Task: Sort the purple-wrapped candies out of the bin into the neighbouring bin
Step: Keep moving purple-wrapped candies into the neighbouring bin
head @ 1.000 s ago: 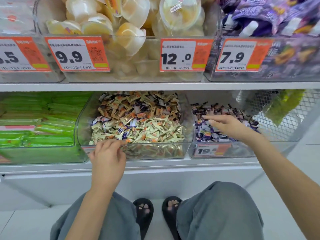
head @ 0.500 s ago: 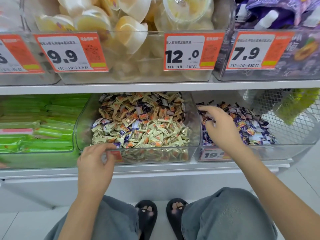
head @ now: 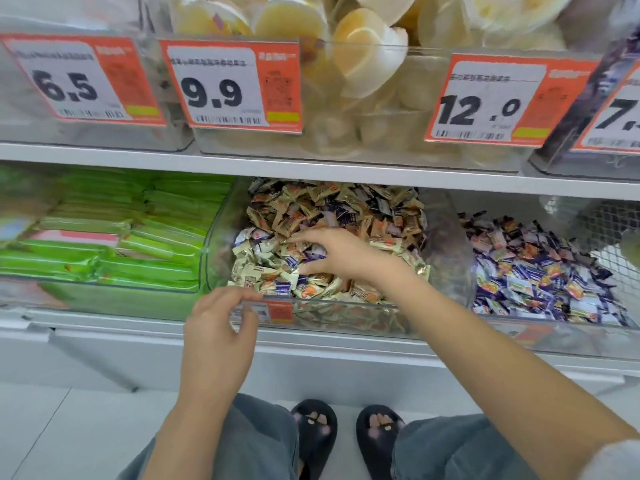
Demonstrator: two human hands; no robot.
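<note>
The clear middle bin (head: pixel 446 237) holds a heap of cream and gold candies with purple-wrapped candies (head: pixel 341 211) mixed in. The neighbouring bin (head: pixel 571 336) on the right is filled with purple-wrapped candies (head: pixel 519 282). My right hand (head: pixel 343 252) is inside the middle bin, fingers stretched left and thumb low, the tips touching the heap around a purple candy (head: pixel 294 261). I cannot see anything gripped in it. My left hand (head: pixel 218 337) hovers at the middle bin's front wall with loosely curled fingers, its index finger lying along the rim.
A bin of green packets (head: pixel 121 244) stands left of the middle bin. Above, a shelf (head: pixel 311 168) carries clear bins of jelly cups (head: pixel 367 57) with orange price tags (head: pixel 235 84). A wire basket (head: pixel 609 230) stands at far right. My knees and black slippers (head: pixel 313 431) are below.
My right hand has left the right bin and crossed into the middle bin. My left hand stays at the middle bin's front. The camera has moved closer and turned left.
</note>
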